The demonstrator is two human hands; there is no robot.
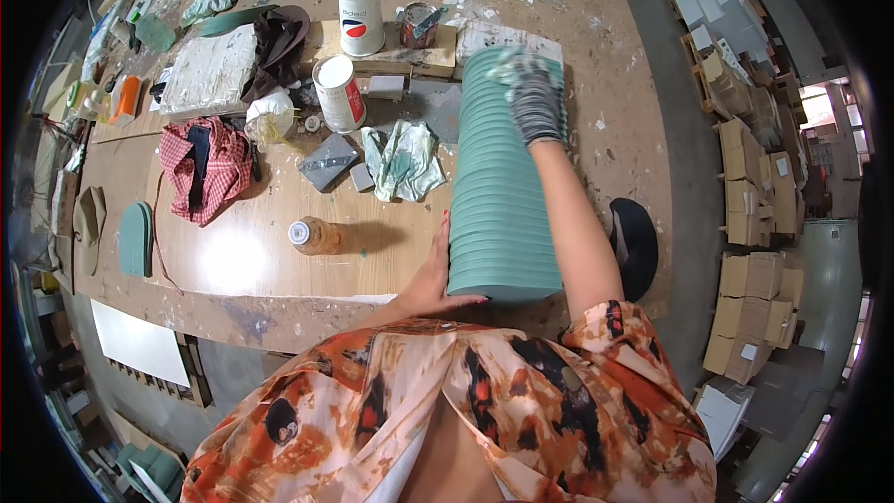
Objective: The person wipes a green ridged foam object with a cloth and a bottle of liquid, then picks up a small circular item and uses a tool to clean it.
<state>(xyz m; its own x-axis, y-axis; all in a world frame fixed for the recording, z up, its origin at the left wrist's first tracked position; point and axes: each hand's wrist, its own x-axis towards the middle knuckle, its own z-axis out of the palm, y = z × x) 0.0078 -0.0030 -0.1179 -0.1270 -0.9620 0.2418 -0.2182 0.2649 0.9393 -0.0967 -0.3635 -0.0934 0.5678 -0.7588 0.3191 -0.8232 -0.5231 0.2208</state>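
Observation:
A long row of teal-green, round-topped pieces (498,205), packed face to face, stretches away from me across the right part of the table. My right hand (537,102), in a grey striped knit glove, is closed on a pale wadded cloth (508,67) and rests on the far end of the row. At the near left corner my bare left hand (438,270) lies against the row, its fingers straight along the side and its thumb along the front end. Left of the row is a crumpled, green-stained cloth (405,161).
Two white cans (360,14) and a paint-smeared tin (419,25) stand farther back. A capped bottle (315,236), a red checked cloth (207,163) and loose green arched pieces (136,238) lie to the left. A black rounded object (634,247) sits by my right forearm. Cardboard boxes (750,303) are stacked beyond the table.

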